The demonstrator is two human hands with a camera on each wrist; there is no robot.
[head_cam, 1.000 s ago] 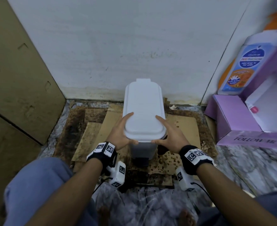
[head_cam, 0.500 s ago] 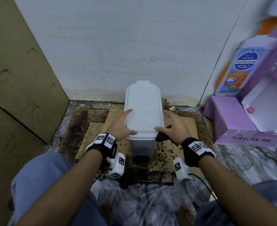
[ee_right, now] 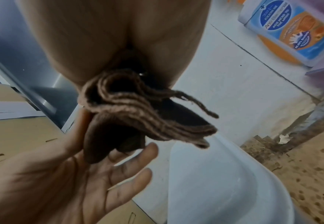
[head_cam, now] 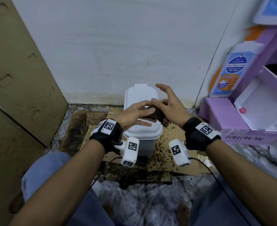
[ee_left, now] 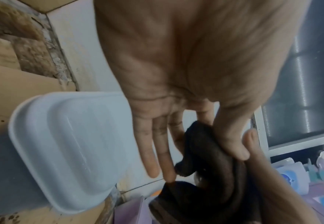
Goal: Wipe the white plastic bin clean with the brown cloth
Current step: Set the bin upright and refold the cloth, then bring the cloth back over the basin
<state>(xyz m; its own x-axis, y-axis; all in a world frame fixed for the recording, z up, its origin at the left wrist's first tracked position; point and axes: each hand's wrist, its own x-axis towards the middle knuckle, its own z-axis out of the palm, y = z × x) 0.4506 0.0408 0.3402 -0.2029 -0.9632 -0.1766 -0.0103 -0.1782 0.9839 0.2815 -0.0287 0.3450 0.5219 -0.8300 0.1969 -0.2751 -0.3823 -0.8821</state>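
The white plastic bin (head_cam: 142,133) stands on the floor against the wall with its lid shut; its lid also shows in the left wrist view (ee_left: 70,144) and the right wrist view (ee_right: 214,189). Both hands hover just above the lid and meet on the bunched brown cloth (head_cam: 155,114). My right hand (head_cam: 159,95) grips the cloth (ee_right: 138,109) in its palm, with the upper fingers spread. My left hand (head_cam: 144,111) pinches the cloth (ee_left: 211,159) under its thumb, and its other fingers (ee_left: 149,151) lie straight. Neither hand touches the bin.
A tall cardboard box (head_cam: 20,79) walls the left side. A purple carton (head_cam: 232,121) and a blue and orange wash bottle (head_cam: 232,70) stand at the right. Stained cardboard sheets (head_cam: 175,154) lie under the bin. My knees in blue jeans fill the near edge.
Both hands have let go of the bin's sides and risen above the lid. They have come together, and the left hand now takes hold of the cloth that the right hand carried.
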